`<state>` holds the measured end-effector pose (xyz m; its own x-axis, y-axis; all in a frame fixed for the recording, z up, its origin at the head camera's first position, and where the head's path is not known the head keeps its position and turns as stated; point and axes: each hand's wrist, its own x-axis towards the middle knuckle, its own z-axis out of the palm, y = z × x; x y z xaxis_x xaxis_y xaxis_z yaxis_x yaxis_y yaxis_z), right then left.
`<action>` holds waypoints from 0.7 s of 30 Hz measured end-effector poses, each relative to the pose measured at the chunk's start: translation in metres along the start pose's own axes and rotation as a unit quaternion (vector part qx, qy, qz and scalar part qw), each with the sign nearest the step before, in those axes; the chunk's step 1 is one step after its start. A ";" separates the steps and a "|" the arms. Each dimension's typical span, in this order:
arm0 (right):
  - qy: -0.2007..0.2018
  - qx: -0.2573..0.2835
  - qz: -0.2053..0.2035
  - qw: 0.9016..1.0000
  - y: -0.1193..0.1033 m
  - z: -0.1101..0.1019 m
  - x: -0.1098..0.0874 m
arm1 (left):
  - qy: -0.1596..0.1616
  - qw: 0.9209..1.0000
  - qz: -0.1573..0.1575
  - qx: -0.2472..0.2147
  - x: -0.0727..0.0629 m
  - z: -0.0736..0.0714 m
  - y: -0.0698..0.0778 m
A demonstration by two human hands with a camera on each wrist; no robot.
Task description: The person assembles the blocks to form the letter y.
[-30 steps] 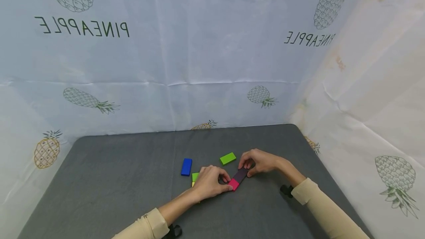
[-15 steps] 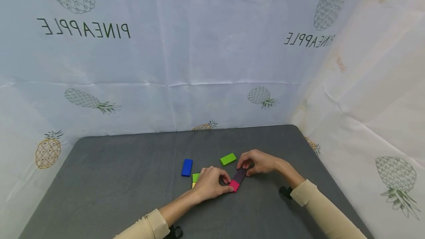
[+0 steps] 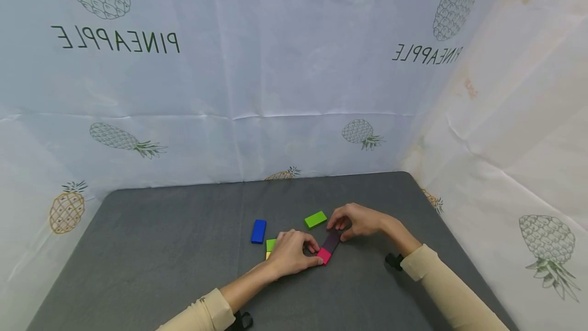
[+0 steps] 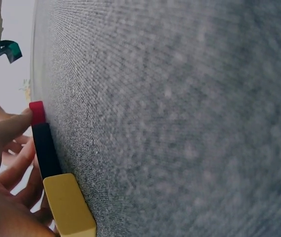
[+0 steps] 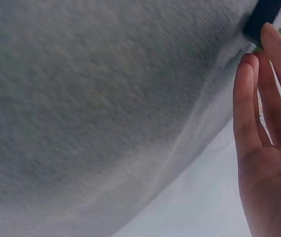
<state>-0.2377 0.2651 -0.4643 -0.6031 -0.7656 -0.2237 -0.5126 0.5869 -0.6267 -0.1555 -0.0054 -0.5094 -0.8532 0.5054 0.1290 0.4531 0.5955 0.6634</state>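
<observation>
My left hand (image 3: 290,253) pinches a red block (image 3: 324,255) with thumb and index finger, its thumb against the block in the left wrist view. End to end with the red block lies a dark block (image 3: 331,242) on the grey table. The thumb and fingertips of my right hand (image 3: 360,219) pinch the far end of this dark block, which also shows in the right wrist view as a dark block (image 5: 263,22). Beneath and beside my left hand, a yellow block (image 4: 69,202) and a green block (image 3: 270,244) are partly hidden in the head view.
A blue block (image 3: 259,231) lies left of my left hand. Another green block (image 3: 315,219) sits beyond the two hands. The grey table (image 3: 174,259) meets a white pineapple-printed cloth (image 3: 294,75) at the back and sides.
My right hand has shifted very slightly away and to the left at the dark block's far end. The left hand and the other blocks stay about where they were.
</observation>
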 end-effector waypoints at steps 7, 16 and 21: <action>0.001 0.009 -0.012 1.000 -0.003 -0.011 0.002 | 0.001 1.000 0.001 0.000 0.001 0.000 0.000; 0.029 0.022 -0.021 0.999 -0.004 -0.018 0.010 | 0.006 1.000 0.003 -0.009 0.001 0.000 0.000; 0.040 0.057 -0.027 0.997 -0.001 -0.020 0.018 | 0.007 1.000 0.003 -0.011 0.000 -0.002 0.002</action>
<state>-0.2604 0.2564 -0.4527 -0.6253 -0.7696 -0.1295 -0.4754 0.5072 -0.7188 -0.1553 -0.0053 -0.5067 -0.8535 0.5011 0.1432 0.4532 0.5780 0.6786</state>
